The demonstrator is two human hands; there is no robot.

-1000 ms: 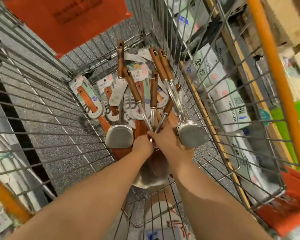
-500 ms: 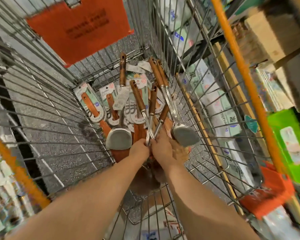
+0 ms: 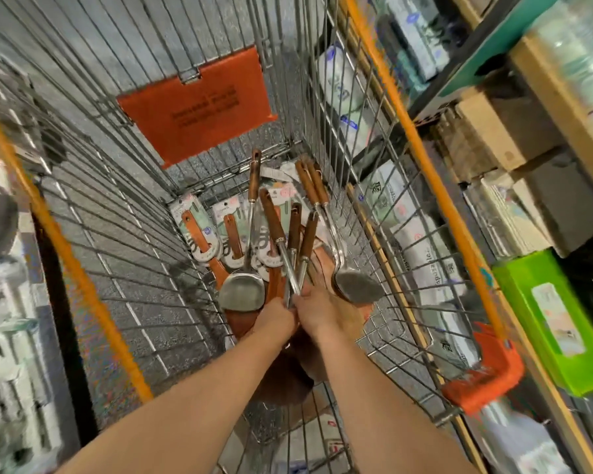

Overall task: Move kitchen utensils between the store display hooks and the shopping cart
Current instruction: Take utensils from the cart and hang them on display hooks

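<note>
Fingertips hidden behind knuckles.
I see left hand, right hand both clamped on utensils in cart: steel shafts, wooden handles fanning toward 12 o'clock.

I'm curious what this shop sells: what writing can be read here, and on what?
"isposable": white packs beyond the cart's right wall, partly legible.
Orange plate in the cart: two printed lines, too blurred.
Cards on the utensils: too small.
Green box label: unreadable.
</note>
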